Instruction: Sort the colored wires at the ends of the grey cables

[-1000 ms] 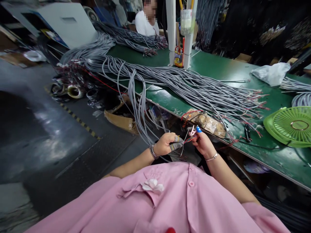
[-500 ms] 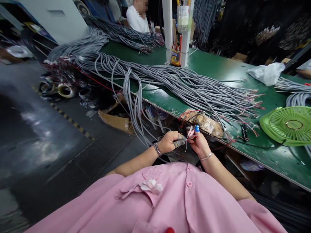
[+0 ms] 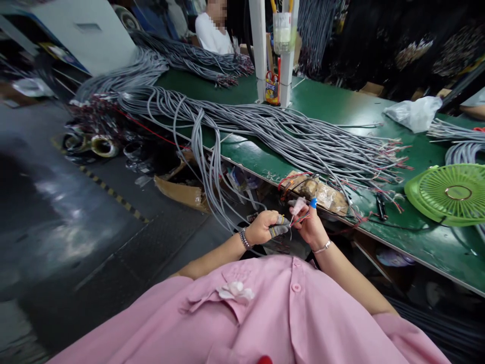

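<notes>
My left hand [image 3: 265,227], with grey coverings on its fingertips, is closed in a pinch on the end of a grey cable. From that pinch thin red, green and white wires [image 3: 300,219] fan out toward my right hand [image 3: 311,226]. A blue cap covers my right thumb, which stands apart from the fingers. By the right fingertips is a pale pink piece [image 3: 299,205], blurred; whether it is worn or held I cannot make out. The wires lie across the right fingers, and no firm grip on them shows.
A bundle of grey cables [image 3: 280,130] with stripped ends covers much of the green table [image 3: 326,96]. Close to my hands, a taped block [image 3: 322,196] sits at the table edge. A green fan [image 3: 450,194] stands right. A co-worker [image 3: 214,31] is behind the table.
My right thumb has lifted away from the pink piece, and the right hand has opened a little. My left hand keeps its pinch in nearly the same place.
</notes>
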`<state>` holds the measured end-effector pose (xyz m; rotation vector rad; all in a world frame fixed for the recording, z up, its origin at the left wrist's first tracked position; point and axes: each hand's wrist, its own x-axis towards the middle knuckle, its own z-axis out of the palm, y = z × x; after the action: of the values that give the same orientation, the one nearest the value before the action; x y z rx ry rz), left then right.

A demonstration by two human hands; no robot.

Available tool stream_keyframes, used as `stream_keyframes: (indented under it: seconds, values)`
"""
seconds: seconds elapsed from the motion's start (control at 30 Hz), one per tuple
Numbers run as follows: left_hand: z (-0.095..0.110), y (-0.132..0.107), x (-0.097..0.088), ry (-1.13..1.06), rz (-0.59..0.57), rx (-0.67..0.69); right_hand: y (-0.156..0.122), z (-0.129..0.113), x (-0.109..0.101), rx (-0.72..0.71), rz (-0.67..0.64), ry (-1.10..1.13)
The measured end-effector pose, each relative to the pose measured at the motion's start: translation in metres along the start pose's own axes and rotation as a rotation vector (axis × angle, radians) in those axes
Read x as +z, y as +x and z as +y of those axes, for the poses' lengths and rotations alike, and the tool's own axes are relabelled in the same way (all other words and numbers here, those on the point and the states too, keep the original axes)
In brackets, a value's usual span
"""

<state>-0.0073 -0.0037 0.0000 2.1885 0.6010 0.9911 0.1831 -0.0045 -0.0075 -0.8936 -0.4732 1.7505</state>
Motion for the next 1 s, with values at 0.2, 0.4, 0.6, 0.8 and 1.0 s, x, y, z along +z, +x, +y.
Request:
stream_keyframes:
  seconds: [0.2,0.4,0.6,0.8,1.0]
  values:
    - [0.015,-0.016,-0.002,-0.018,0.002,0.055,-0.004,0.004,-0.017,0.012,-0.074,-0.003]
    - [0.024,-0.032,-0.007,-0.008,0.044,0.114,-0.013,0.007,-0.026,-0.006,-0.042,-0.054]
    - [0.025,-0.049,-0.005,-0.024,0.219,-0.071,-0.030,0.005,-0.029,-0.036,-0.009,-0.123]
    - [0.026,-0.044,0.002,-0.226,0.251,-0.348,-0.027,-0.004,-0.027,-0.007,0.012,-0.171]
    - [0.024,-0.018,0.011,-0.512,0.261,-0.455,-0.014,-0.014,-0.004,0.004,-0.078,-0.217]
